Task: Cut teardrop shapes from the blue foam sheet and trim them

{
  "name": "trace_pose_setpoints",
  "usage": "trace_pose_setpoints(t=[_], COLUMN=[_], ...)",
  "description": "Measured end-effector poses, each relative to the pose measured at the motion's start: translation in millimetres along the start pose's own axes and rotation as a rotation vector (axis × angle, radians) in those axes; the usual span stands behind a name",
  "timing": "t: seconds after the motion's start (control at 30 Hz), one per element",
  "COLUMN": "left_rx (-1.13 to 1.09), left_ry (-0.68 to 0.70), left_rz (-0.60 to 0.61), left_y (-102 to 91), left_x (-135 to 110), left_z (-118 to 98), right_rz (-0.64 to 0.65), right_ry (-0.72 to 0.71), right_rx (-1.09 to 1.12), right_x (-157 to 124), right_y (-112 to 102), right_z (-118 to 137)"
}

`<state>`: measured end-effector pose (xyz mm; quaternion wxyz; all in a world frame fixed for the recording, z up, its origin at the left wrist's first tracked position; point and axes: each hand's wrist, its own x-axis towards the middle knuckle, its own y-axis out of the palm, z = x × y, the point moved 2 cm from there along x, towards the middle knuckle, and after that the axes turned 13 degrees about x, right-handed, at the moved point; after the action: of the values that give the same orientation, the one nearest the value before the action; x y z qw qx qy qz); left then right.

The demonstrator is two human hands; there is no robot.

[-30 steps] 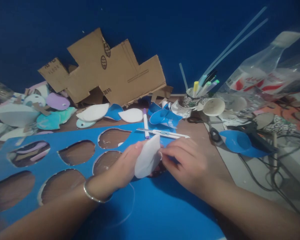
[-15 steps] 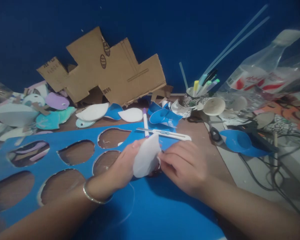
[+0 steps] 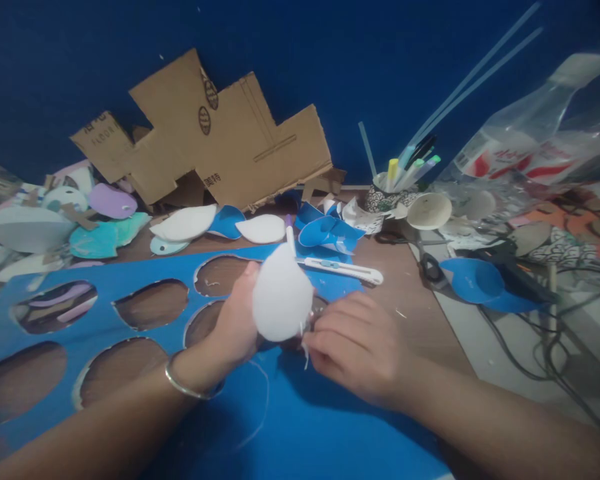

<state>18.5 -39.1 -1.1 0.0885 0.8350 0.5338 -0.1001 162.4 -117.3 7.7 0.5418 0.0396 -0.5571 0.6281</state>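
Note:
A white teardrop-shaped foam board cutout [image 3: 282, 297] is raised above the blue board, its broad white face toward me. My left hand [image 3: 240, 308], with a bangle at the wrist, grips its left edge; most of those fingers are behind it. Against the lower right edge, my right hand [image 3: 357, 343] is closed in a pinch on a thin white shred [image 3: 306, 348]. Just beyond the hands lie a white utility knife [image 3: 345, 268] and a white marker with a purple cap [image 3: 289, 233]. Underneath spreads the blue foam board [image 3: 300, 427] with several teardrop holes.
Cardboard [image 3: 220, 143] leans on the blue wall. White leaf-shaped pieces [image 3: 261, 229] and curled blue scraps [image 3: 330, 233] lie behind the board. A pen cup [image 3: 390, 197], scissors [image 3: 430, 267], plastic bottles [image 3: 520, 143] and cables [image 3: 510, 357] crowd the right; painted cutouts [image 3: 110, 237] pile up left.
The white cutout has turned to show more of its broad face and shifted slightly left. My right hand has moved a little down, and a white shred now hangs at its fingertips.

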Motion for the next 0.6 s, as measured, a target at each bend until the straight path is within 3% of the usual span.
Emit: trace_pose_setpoints(t=[0.07,0.17,0.33,0.53,0.6], left_rx=[-0.135,-0.302,-0.405,-0.424,-0.429], left_ry=[-0.101,-0.210,-0.205,-0.194,-0.210], left_rz=[0.048,0.115,0.188,0.203,0.196], left_y=[1.4,2.2,-3.1,-6.8,-6.5], left_x=[2,5,8,9,9], left_z=[-3,-6,-4,-3,-3], right_rz=[0.037,-0.019,-0.184,-0.385,-0.383], right_ry=[-0.010,0.041,0.289,0.517,0.570], right_rx=[0.036,0.099,0.246,-0.062,-0.144], right_x=[0,1,4,1,-2], right_y=[0,-2,-16,-36,-37], right_z=[2,2,-4,-34,-48])
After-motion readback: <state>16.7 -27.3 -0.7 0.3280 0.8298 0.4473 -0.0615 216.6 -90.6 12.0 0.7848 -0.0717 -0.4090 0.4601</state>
